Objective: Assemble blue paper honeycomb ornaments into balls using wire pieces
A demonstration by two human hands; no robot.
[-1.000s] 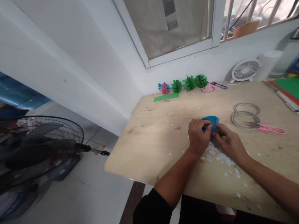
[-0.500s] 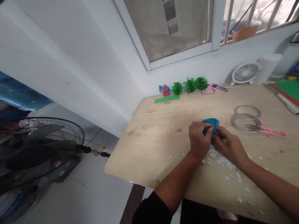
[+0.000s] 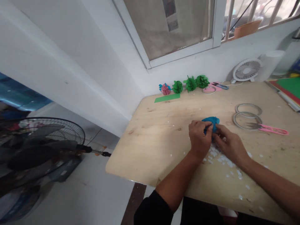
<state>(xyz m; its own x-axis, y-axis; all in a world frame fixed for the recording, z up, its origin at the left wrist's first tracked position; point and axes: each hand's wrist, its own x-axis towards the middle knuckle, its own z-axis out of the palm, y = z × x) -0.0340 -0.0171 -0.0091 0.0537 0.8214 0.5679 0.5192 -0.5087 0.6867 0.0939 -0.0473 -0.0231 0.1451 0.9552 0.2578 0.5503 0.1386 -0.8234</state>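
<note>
Between my two hands, just above the wooden table (image 3: 140, 137), is a blue paper flower (image 3: 211, 120), partly covered by fingers. My left hand (image 3: 199, 136) is closed on its left side, thumb against the front. With bent fingers, my right hand (image 3: 229, 142) pinches at its lower right edge; the exact grip there is hidden. Small white paper scraps (image 3: 226, 161) lie scattered under and in front of my hands. Right of them are wire rolls (image 3: 247, 121) and pink-handled thread snips (image 3: 269, 128), the blades resting across the nearer roll.
Along the wall stand several green paper balls (image 3: 191, 83) and a pink-and-blue one (image 3: 165, 89), behind a green paper strip (image 3: 167, 98). Farther right are blue-handled snips (image 3: 221, 86), a small white fan (image 3: 247, 70) and coloured paper sheets (image 3: 289, 89). A floor fan (image 3: 44, 150) stands left of the table.
The fingers have shifted slightly around the blue paper flower, which stays in both hands. The view has tilted a little; the things on the table have not moved.
</note>
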